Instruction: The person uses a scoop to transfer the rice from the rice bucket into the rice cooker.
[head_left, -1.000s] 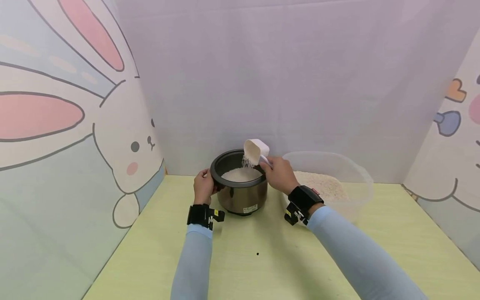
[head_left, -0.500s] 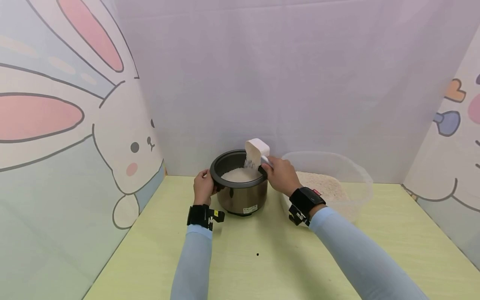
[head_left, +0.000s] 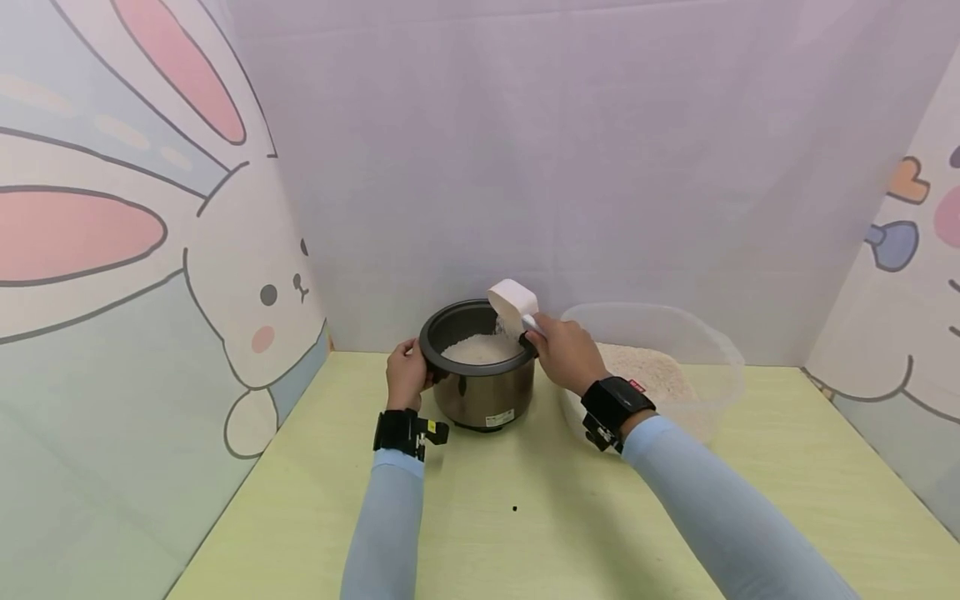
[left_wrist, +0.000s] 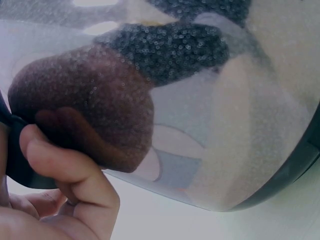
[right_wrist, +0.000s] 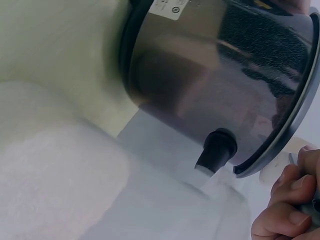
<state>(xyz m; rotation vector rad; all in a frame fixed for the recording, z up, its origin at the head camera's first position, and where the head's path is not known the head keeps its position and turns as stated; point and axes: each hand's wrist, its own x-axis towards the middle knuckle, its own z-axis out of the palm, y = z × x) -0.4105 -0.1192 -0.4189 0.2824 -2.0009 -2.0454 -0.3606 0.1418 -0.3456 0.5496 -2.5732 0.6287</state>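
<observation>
From the head view I see my left hand [head_left: 407, 377] curled round the left rim and handle of the rice cooker pot [head_left: 480, 375], which stands upright on the yellow-green surface [head_left: 525, 517] close to the back wall; in the left wrist view the fingers [left_wrist: 60, 165] wrap a dark handle piece against the pot's shiny side. My right hand [head_left: 564, 352] grips the handle of a white scoop [head_left: 513, 303], holding it tipped mouth-down over the right side of the pot's opening, just above the rim (whether grains are falling from it I cannot tell). White rice [head_left: 474, 348] fills the pot's inside to a little below the rim. Just to the right of the pot, touching or nearly so, sits a clear plastic tub [head_left: 705, 350] with a layer of rice in its bottom; my right wrist lies over its near-left corner. In the right wrist view only the curled fingertips [right_wrist: 280, 215] show at the lower right edge, beside the pot's steel wall and a small black knob on it. Both wrists wear black camera straps over light blue sleeves.
</observation>
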